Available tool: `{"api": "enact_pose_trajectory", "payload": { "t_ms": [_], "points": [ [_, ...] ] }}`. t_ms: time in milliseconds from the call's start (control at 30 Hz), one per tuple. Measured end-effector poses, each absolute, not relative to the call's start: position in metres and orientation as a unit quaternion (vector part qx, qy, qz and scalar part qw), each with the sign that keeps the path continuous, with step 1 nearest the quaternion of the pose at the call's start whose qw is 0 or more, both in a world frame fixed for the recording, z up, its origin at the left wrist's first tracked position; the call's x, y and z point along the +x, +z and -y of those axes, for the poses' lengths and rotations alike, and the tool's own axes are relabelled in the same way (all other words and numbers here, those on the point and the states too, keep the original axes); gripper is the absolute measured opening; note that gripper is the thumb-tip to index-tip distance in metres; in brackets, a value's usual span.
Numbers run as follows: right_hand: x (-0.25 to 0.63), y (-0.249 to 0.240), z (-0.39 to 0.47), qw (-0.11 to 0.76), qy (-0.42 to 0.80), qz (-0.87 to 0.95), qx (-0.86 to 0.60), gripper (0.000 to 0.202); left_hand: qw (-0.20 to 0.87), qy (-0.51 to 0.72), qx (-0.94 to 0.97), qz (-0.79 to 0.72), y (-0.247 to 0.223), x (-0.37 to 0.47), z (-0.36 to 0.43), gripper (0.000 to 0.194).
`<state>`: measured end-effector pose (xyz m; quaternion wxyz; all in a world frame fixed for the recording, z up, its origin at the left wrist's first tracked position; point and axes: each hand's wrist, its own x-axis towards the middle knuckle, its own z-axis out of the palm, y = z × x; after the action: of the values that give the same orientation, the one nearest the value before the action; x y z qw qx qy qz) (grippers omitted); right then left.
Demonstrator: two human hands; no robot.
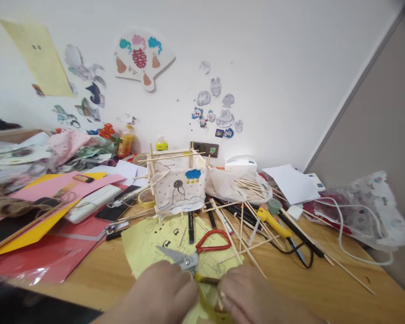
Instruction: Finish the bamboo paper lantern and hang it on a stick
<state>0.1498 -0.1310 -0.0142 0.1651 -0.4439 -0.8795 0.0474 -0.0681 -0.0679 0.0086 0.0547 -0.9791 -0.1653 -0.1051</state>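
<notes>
My left hand (164,290) is closed, its fingers curled against the left side of a roll of yellow tape (213,311) at the bottom middle. On the roll's other side, my right hand (251,292) is also closed; its fingertips are partly hidden. Just beyond my hands lie open scissors (189,261) with a red handle, blades pointing left. Under them is a yellow paper sheet (138,252) with pencil drawings. Behind it stands a small box-like frame of thin wooden sticks (175,157), covered with a drawn white panel (175,198).
A yellow glue gun (273,222), loose wooden sticks (253,261) and black pens (191,227) lie to the right. Coloured papers (57,252) and a white power strip (92,204) fill the left. A plastic bag (367,216) and white cable (340,243) sit far right.
</notes>
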Motion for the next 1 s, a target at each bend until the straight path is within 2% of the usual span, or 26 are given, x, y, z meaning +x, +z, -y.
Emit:
{"api": "enact_pose_trajectory", "payload": {
  "t_ms": [133,200,367,467,533,667,833,933,1000],
  "points": [
    [0.153,-0.016,0.108,0.345,0.174,0.771,-0.506,0.038,0.112,-0.062,-0.953,0.274,0.003,-0.073,0.014,0.015],
    [0.152,-0.019,0.092,0.407,0.215,0.718,-0.522,0.037,0.111,-0.051,-0.937,0.326,-0.007,-0.078,-0.010,0.017],
    [0.143,-0.025,0.057,0.479,0.396,0.582,-0.525,0.034,0.085,-0.078,-0.912,0.393,-0.028,-0.088,-0.039,0.023],
    [0.135,-0.025,0.047,0.513,0.454,0.524,-0.506,0.028,0.070,-0.128,-0.903,0.405,-0.030,-0.086,-0.035,0.025],
    [0.129,-0.025,0.044,0.524,0.469,0.509,-0.497,0.024,0.030,-0.157,-0.903,0.398,-0.027,-0.080,-0.025,0.027],
    [0.122,-0.027,0.041,0.528,0.458,0.516,-0.496,0.018,-0.142,-0.222,-0.898,0.352,-0.021,-0.060,0.001,0.028],
    [0.124,-0.032,0.042,0.511,0.454,0.538,-0.493,0.024,-0.283,-0.294,-0.815,0.411,-0.020,-0.045,0.016,0.028],
    [0.130,-0.030,0.047,0.469,0.388,0.597,-0.523,0.036,-0.322,-0.316,-0.773,0.446,-0.020,-0.047,0.012,0.027],
    [0.134,-0.027,0.054,0.385,0.318,0.667,-0.553,0.049,-0.320,-0.346,-0.747,0.469,-0.018,-0.054,0.007,0.029]
  ]
}}
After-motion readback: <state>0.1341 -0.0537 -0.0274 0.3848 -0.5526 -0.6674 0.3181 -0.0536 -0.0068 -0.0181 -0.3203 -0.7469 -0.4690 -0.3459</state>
